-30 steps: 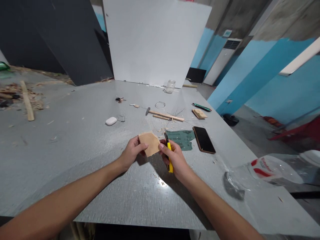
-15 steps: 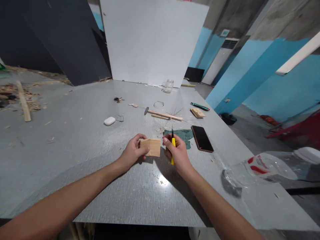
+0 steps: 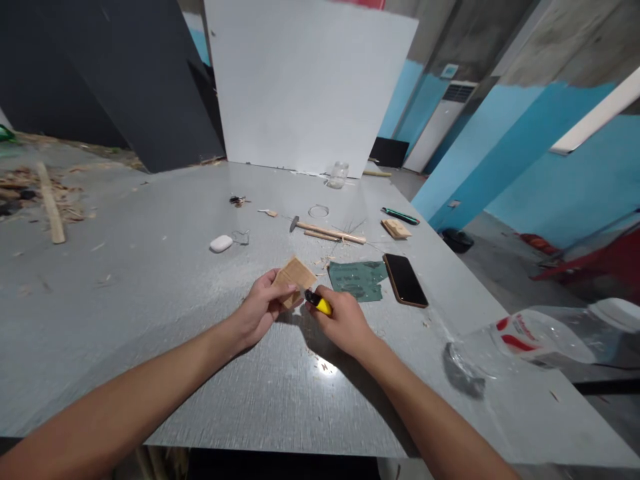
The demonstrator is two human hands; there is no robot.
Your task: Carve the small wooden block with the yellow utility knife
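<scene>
My left hand [image 3: 264, 308] is closed on a small flat piece of wood [image 3: 296, 272], which is tilted with one corner up. Wrapped round a yellow and black utility knife [image 3: 320, 303] is my right hand [image 3: 345, 321]. The knife's tip end points left and meets the lower right edge of the wood, close to my left fingertips. A green sheet [image 3: 356, 280] lies flat just beyond my right hand, with wood chips beside it.
Beyond my hands lie a hammer [image 3: 330, 230], a wire coil [image 3: 319, 211], a white case [image 3: 221, 243] and small wood blocks [image 3: 396, 229]. To the right are a phone [image 3: 406, 280] and a large clear bottle [image 3: 540, 337]. A glass jar [image 3: 339, 175] stands near the white board.
The wood has turned from level to tilted in my left hand. My right hand has moved left and swung the knife from upright to pointing left, against the wood.
</scene>
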